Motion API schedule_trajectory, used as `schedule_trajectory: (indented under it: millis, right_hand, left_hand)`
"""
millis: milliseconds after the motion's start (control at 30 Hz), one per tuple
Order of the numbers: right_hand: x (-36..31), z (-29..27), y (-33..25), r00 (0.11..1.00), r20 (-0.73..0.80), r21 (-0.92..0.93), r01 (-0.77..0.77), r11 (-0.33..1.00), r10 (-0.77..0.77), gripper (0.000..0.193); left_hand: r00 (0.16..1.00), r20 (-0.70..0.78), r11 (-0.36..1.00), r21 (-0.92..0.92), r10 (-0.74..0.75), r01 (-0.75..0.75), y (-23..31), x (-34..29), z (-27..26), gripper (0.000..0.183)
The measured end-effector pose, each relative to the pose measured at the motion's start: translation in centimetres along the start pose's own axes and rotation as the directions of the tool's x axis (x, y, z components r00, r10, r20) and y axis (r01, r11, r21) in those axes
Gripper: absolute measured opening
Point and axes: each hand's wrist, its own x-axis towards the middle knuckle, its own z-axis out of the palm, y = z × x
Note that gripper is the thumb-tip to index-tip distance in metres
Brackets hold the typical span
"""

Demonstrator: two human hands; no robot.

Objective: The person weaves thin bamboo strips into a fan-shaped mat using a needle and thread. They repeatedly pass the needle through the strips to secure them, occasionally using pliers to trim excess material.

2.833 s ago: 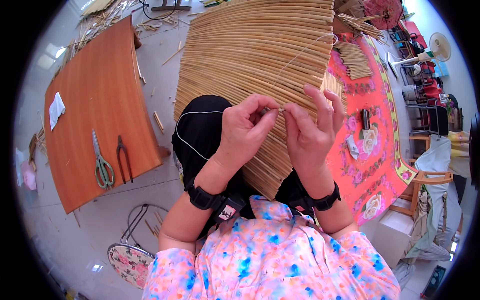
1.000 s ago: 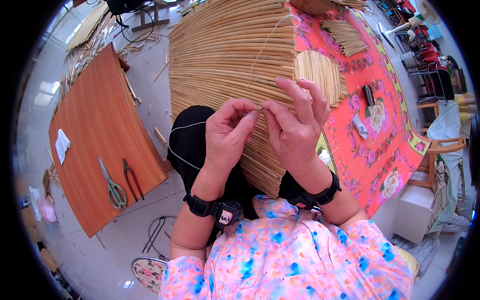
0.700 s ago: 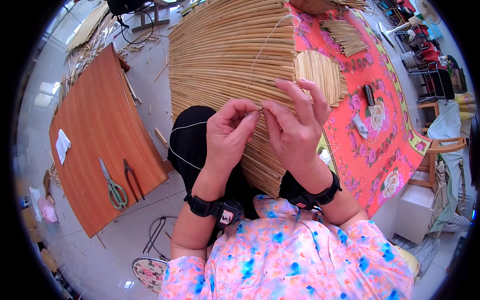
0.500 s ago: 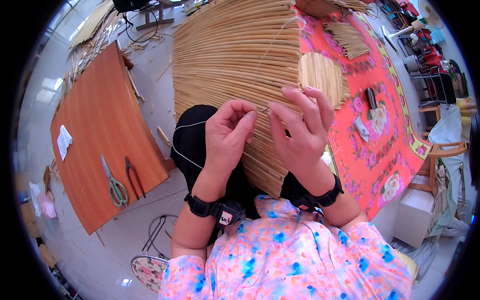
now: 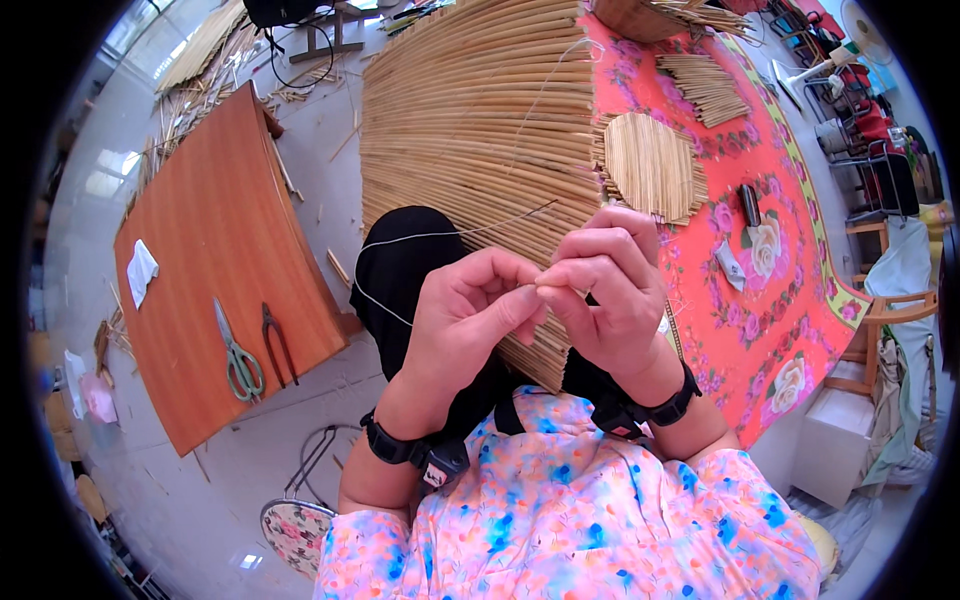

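My left hand (image 5: pixel 480 310) and my right hand (image 5: pixel 608 290) meet fingertip to fingertip, both in a closed pinch. Whatever lies between the tips is too small to make out. A pale thread (image 5: pixel 372 290) loops over my black-clad knee (image 5: pixel 412 262) and disappears behind my left hand. Its other end reaches above the hands to a thin dark tip, apparently a needle (image 5: pixel 545 207), over a large mat of straw-coloured stalks (image 5: pixel 470 130). The mat lies across my lap, below the hands. Another fine thread (image 5: pixel 540 95) trails over the mat's upper right.
At left, scissors (image 5: pixel 240 365), pliers (image 5: pixel 278 345) and a white cloth (image 5: pixel 141 272) lie on a brown board (image 5: pixel 220 260). On the red flowered cloth (image 5: pixel 715 330) at right are a rounded stalk piece (image 5: pixel 652 165), a stalk bundle (image 5: pixel 705 88) and a dark cylindrical object (image 5: pixel 748 205).
Both hands have moved down and their fingertips have come together. The dark needle-like piece, formerly between the fingertips, now shows above them at the thread's end.
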Motion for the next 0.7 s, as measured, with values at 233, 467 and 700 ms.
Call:
schedule_trajectory:
  millis: [233,467,700]
  right_hand:
    - [-0.8,-0.7,-0.1,1.0,0.011,-0.125,-0.001,0.992,0.002,0.021]
    - [-1.3,-1.1,-0.1,0.999,-0.008,-0.192,-0.036,0.981,0.035,0.024]
    - [-1.5,-1.3,-0.5,0.998,0.02,-0.199,-0.054,0.979,0.059,0.023]
  left_hand:
    - [0.981,-0.091,0.915,0.384,0.169,-0.123,0.3,-1.2,2.2,0.016]
    - [0.958,-0.044,0.792,0.574,0.284,-0.209,-0.6,-1.2,2.2,0.022]
    - [0.915,0.048,0.653,0.686,0.4,-0.321,0.1,-1.1,2.8,0.015]
